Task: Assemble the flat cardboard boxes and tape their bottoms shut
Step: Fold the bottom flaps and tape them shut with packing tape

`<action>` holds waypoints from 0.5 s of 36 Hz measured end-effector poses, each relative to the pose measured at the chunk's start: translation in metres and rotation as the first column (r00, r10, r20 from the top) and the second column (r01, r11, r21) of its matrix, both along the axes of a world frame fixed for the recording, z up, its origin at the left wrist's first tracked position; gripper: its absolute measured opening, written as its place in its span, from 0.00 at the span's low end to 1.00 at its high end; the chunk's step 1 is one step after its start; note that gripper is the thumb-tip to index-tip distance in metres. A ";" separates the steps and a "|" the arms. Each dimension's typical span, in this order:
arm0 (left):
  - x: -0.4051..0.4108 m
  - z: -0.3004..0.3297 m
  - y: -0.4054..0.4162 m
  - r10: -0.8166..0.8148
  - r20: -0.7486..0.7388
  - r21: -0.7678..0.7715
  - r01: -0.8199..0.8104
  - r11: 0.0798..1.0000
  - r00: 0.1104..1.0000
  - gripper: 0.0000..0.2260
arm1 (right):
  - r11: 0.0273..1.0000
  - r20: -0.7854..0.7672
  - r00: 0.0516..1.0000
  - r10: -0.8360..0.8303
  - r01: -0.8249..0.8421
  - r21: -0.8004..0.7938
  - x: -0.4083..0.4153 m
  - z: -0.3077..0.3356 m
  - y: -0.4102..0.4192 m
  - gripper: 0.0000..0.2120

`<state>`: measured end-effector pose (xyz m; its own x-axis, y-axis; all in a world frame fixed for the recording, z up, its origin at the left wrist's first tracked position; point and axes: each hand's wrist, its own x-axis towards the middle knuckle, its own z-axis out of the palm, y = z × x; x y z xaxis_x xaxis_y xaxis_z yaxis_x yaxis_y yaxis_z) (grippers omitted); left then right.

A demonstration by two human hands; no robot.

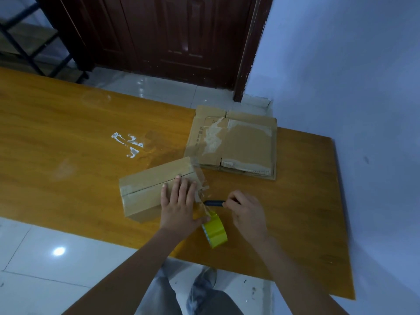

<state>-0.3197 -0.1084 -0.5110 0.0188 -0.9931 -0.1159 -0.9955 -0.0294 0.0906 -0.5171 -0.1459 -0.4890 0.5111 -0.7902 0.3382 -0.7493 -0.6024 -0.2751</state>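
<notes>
Now the assembled box [156,187] lies on the glossy orange wood-grain table [68,137], a matte brown cardboard block with a seam running along its upper face. The left hand [179,205] presses flat on the box's right end, fingers straight and spread. Clear, crinkled tape [203,194] runs off that end down to a yellow roll [214,230] standing on edge just beside the left thumb. The right hand [246,212] grips a slim black tool [213,203], its tip pointing left at the stretched tape; whether it touches the tape I cannot tell.

Behind the box, near the table's far right edge, sits a stack of flat boxes [236,144], worn cardboard with torn whitish tape patches. White tape scraps [128,144] stick to the tabletop left of the stack. Beyond the table stand a dark red-brown panelled door [163,35], pale shiny floor tiles [159,87] and a bluish wall [341,64].
</notes>
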 end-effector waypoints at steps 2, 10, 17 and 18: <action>0.000 -0.001 0.000 0.001 -0.003 -0.001 -0.001 1.000 1.000 0.45 | 1.000 -0.017 1.000 -0.006 0.006 -0.016 0.002 0.001 0.000 0.15; 0.001 0.000 -0.001 0.004 0.002 -0.010 -0.004 1.000 1.000 0.44 | 0.998 -0.031 0.999 -0.031 0.030 -0.050 0.009 0.002 0.000 0.15; 0.001 -0.001 0.000 -0.002 0.010 -0.007 0.002 1.000 1.000 0.45 | 0.995 -0.064 0.996 -0.060 0.055 -0.079 0.010 0.001 0.003 0.11; 0.001 -0.001 0.000 -0.002 0.008 -0.007 0.002 1.000 1.000 0.45 | 0.995 -0.068 0.996 -0.060 0.054 -0.085 0.010 0.001 0.004 0.11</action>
<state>-0.3189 -0.1084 -0.5115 0.0178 -0.9939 -0.1085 -0.9962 -0.0269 0.0828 -0.5073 -0.1424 -0.4880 0.4910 -0.7894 0.3685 -0.7990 -0.5766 -0.1708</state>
